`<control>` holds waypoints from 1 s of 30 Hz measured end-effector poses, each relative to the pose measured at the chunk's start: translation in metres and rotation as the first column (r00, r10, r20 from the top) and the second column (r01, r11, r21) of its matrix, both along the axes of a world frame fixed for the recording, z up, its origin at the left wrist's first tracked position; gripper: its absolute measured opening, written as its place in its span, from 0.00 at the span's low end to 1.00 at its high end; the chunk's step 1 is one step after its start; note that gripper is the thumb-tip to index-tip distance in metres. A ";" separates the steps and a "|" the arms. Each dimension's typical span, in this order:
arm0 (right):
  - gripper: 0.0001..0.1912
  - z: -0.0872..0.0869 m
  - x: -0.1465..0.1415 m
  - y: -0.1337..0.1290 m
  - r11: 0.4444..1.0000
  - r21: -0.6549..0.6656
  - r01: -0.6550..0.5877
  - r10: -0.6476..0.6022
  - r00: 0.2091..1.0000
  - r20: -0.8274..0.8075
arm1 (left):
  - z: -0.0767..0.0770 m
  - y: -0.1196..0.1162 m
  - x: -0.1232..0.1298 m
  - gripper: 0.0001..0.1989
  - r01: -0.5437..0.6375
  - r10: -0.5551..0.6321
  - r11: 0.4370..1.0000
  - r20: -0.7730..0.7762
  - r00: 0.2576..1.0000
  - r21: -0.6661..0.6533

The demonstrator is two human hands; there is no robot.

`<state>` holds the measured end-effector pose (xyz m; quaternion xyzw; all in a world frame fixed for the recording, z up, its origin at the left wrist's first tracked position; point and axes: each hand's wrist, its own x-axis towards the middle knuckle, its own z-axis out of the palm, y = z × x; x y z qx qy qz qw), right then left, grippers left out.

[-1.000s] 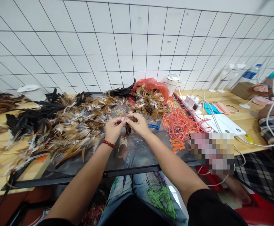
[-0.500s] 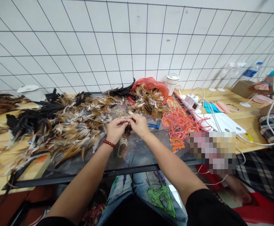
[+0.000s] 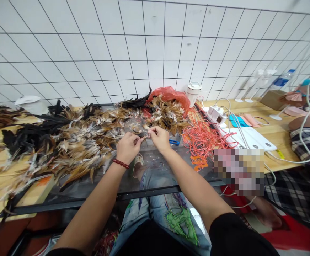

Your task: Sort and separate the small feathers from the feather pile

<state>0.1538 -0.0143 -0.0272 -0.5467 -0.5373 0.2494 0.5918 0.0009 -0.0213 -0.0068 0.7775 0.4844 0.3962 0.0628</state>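
My left hand (image 3: 129, 149), with a dark red bead bracelet (image 3: 121, 163) at the wrist, pinches what looks like a small brown feather (image 3: 144, 138). Close by on the right, my right hand (image 3: 159, 138) is closed in a pinch; what its fingertips hold is too small to make out. Both hands are over a dark, glossy tabletop panel (image 3: 155, 177). To their left spreads a large heap of brown, white and black feathers (image 3: 83, 138). Just right of my right hand lies a small blue tool (image 3: 174, 142), partly hidden.
A red plastic bag (image 3: 168, 94) with more feathers (image 3: 165, 113) lies behind my hands, beside a white lidded cup (image 3: 193, 94). Tangled red-orange cords (image 3: 203, 138) lie right. Beyond are a white power strip (image 3: 215, 114) with cables and a seated person in a checked garment (image 3: 301, 142).
My hands have moved apart a little, opening a gap between the fingertips, where a small brownish piece now shows. The view has shifted slightly.
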 end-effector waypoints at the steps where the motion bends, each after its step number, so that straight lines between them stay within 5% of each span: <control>1: 0.04 -0.001 0.001 0.001 1.000 -0.014 0.007 -0.006 1.000 0.023 | 0.001 -0.001 0.002 0.08 0.032 -0.032 0.999 0.060 0.998 0.003; 3: 0.04 -0.002 0.001 0.001 1.000 -0.028 0.010 -0.008 0.997 0.072 | 0.003 -0.002 0.006 0.08 0.114 -0.096 0.992 0.272 0.958 -0.052; 5: 0.04 -0.001 -0.002 -0.002 1.000 -0.007 -0.013 0.013 0.993 0.114 | 0.004 -0.001 0.009 0.10 0.241 -0.079 0.944 0.556 0.828 -0.224; 9: 0.05 0.008 -0.012 -0.014 0.989 0.113 -0.090 0.071 0.984 0.162 | 0.009 0.004 0.005 0.11 0.603 0.197 0.662 0.880 0.433 -0.445; 12: 0.06 0.012 -0.017 -0.021 0.971 0.190 -0.148 0.118 0.980 0.160 | 0.011 0.007 0.001 0.10 0.686 0.337 0.582 0.897 0.285 -0.437; 16: 0.05 0.010 -0.023 -0.021 0.956 0.123 -0.268 0.278 0.957 -0.076 | 0.010 0.008 0.002 0.11 0.674 0.369 0.590 0.890 0.266 -0.446; 21: 0.11 0.003 -0.027 -0.011 0.918 0.009 -0.397 0.356 0.814 -0.459 | 0.008 0.008 0.003 0.12 0.675 0.370 0.569 0.879 0.299 -0.469; 30: 0.14 -0.003 -0.018 -0.002 0.951 -0.003 -0.309 0.275 0.851 -0.447 | 0.006 0.005 0.006 0.10 0.601 0.234 0.604 0.837 0.494 -0.523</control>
